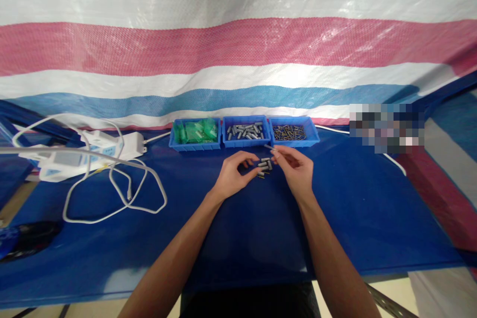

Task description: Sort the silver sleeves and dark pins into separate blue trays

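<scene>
My left hand (pixel 234 175) curves beside a small pile of grey metal cylinders (pixel 265 163) on the blue table (pixel 246 238). Its thumb and fingers are apart, with the thumb tip close to the pile. A few yellowish screws (pixel 261 176) lie at the pile's near side. On the other side, my right hand (pixel 298 171) pinches a thin metal screw (pixel 269 147) between thumb and forefinger, pointing left; its exact kind is hard to make out. Just behind the hands stand a blue bin of grey cylinders (pixel 246 144) and a blue bin of screws (pixel 294 144).
A third blue bin (pixel 196 147) holds green plastic packets (pixel 201 130). White power strips (pixel 63 164) and a looped white cable (pixel 112 184) lie at the left. A dark object (pixel 33 239) rests at the left edge. Striped sheeting (pixel 223 47) hangs behind the table.
</scene>
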The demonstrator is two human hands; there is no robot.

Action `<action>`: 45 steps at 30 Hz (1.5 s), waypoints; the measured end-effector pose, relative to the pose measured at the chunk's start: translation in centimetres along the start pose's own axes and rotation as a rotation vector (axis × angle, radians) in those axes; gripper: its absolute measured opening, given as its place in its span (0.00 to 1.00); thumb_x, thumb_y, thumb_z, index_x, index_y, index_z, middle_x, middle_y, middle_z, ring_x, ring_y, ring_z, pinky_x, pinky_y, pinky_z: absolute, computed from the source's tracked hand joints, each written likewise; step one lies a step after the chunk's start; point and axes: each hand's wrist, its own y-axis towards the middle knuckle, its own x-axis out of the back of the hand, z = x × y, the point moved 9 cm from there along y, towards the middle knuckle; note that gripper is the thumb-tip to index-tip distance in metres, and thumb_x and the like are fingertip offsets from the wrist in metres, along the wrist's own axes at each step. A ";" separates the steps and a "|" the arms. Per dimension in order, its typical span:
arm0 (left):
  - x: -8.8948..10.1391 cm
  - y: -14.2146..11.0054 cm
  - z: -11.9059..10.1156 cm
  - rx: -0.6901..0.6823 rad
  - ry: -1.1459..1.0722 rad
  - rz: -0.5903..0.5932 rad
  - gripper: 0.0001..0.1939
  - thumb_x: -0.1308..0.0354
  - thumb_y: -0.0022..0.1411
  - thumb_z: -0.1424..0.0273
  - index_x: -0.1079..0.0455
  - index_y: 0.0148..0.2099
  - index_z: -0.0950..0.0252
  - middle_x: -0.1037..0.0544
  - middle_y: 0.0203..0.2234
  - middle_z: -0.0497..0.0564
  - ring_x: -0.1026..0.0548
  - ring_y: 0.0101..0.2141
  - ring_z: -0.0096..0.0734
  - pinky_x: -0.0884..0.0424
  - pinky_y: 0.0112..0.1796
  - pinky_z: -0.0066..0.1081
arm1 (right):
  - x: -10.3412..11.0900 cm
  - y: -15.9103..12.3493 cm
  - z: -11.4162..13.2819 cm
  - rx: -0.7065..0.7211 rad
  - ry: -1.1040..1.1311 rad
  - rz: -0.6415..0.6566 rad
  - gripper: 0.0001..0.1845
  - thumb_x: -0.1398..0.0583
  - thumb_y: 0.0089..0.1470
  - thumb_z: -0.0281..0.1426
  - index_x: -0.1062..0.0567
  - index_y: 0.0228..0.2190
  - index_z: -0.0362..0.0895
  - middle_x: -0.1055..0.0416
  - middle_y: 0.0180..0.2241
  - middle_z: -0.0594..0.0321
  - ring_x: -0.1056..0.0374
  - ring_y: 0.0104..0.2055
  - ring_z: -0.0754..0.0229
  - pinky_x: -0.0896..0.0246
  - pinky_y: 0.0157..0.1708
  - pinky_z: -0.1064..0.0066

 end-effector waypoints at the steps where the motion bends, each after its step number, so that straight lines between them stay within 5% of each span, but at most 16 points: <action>1: -0.4 0.0 -0.7 -0.058 0.085 0.067 0.12 0.30 0.62 0.66 0.21 0.47 0.62 0.19 0.43 0.54 0.20 0.42 0.36 0.22 0.47 0.37 | 0.7 0.1 0.5 0.048 -0.002 -0.063 0.18 0.31 0.58 0.40 0.18 0.49 0.49 0.17 0.46 0.55 0.19 0.43 0.51 0.21 0.47 0.57; 4: -1.9 -0.5 -1.6 -0.181 0.251 0.259 0.08 0.30 0.63 0.67 0.20 0.45 0.60 0.21 0.45 0.54 0.23 0.47 0.40 0.25 0.51 0.40 | 1.7 0.4 1.2 0.125 -0.034 -0.113 0.29 0.34 0.61 0.40 0.28 0.62 0.52 0.24 0.59 0.51 0.21 0.53 0.48 0.25 0.56 0.51; 6: -2.4 -0.7 -1.4 -0.206 0.307 0.301 0.05 0.32 0.65 0.68 0.20 0.43 0.60 0.21 0.43 0.54 0.24 0.47 0.40 0.26 0.50 0.40 | 1.8 0.6 1.1 0.119 -0.059 -0.094 0.29 0.34 0.62 0.40 0.28 0.62 0.51 0.25 0.59 0.50 0.21 0.52 0.49 0.24 0.55 0.52; 14: -1.3 -0.7 -0.4 -0.196 0.397 0.125 0.04 0.38 0.70 0.71 0.23 0.44 0.64 0.21 0.44 0.56 0.22 0.45 0.38 0.23 0.49 0.38 | 1.6 0.5 0.3 0.041 -0.137 0.025 0.12 0.34 0.61 0.39 0.18 0.44 0.47 0.17 0.41 0.57 0.22 0.35 0.56 0.23 0.43 0.60; 21: -0.8 -0.4 -0.9 -0.173 0.510 0.117 0.04 0.40 0.71 0.71 0.26 0.46 0.65 0.26 0.48 0.59 0.24 0.47 0.39 0.24 0.50 0.38 | 1.4 0.5 -0.3 0.017 -0.149 0.031 0.14 0.34 0.61 0.41 0.18 0.44 0.47 0.17 0.40 0.57 0.22 0.34 0.55 0.23 0.40 0.59; 31: 1.8 -0.2 0.5 -0.024 0.259 -0.095 0.06 0.42 0.73 0.67 0.25 0.43 0.62 0.19 0.32 0.49 0.22 0.32 0.31 0.26 0.39 0.30 | -0.5 -0.2 -0.6 0.021 -0.164 0.112 0.14 0.35 0.62 0.42 0.18 0.45 0.49 0.17 0.40 0.58 0.20 0.36 0.54 0.21 0.41 0.59; 39: 0.2 -0.5 -0.3 -0.109 0.404 0.037 0.09 0.44 0.73 0.68 0.24 0.41 0.64 0.21 0.34 0.53 0.23 0.35 0.34 0.27 0.39 0.32 | -1.0 -0.2 -0.5 0.034 -0.178 0.158 0.13 0.35 0.63 0.40 0.18 0.45 0.48 0.17 0.40 0.59 0.21 0.35 0.56 0.22 0.40 0.61; 45: -0.3 -1.0 -1.8 -0.153 0.457 0.264 0.16 0.31 0.62 0.56 0.25 0.43 0.63 0.22 0.36 0.53 0.24 0.37 0.37 0.27 0.40 0.35 | 0.0 0.2 -0.8 0.010 -0.160 0.112 0.14 0.35 0.61 0.41 0.18 0.45 0.48 0.17 0.39 0.58 0.21 0.34 0.55 0.22 0.40 0.60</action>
